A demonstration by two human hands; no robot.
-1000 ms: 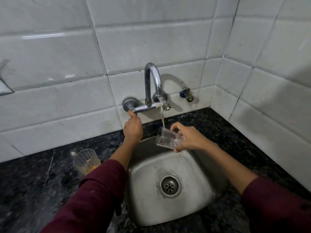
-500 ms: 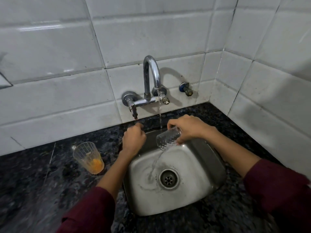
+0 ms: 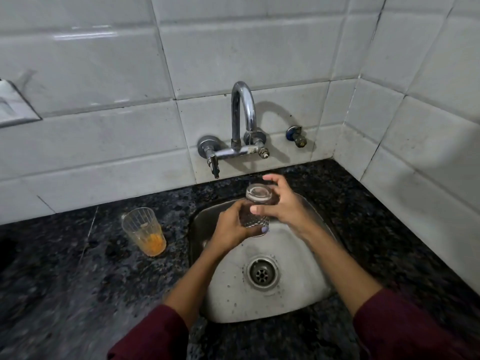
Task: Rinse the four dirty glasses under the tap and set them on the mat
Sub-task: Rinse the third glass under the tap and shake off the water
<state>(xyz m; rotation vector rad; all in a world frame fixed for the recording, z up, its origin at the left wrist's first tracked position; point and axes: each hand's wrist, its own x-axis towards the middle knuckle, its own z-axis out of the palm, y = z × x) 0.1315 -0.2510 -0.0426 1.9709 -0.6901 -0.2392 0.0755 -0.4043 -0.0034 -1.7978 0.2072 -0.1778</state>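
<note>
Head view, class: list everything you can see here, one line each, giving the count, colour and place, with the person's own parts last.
Held glass: one, clear, over the sink, gripped by both hands.
Dirty glass: one, clear with orange dregs, upright on the counter left of the sink.
Tap: one, chrome, on the wall above the sink.
Valve: one, blue and brass, right of the tap.
Sink: one, steel.
Drain: one, steel, in the sink floor.
Counter: one, black speckled.
Tiles: many, white, walls.
Left hand: one, around the glass.
Right hand: one, around the glass.
Sleeves: two, maroon.
</note>
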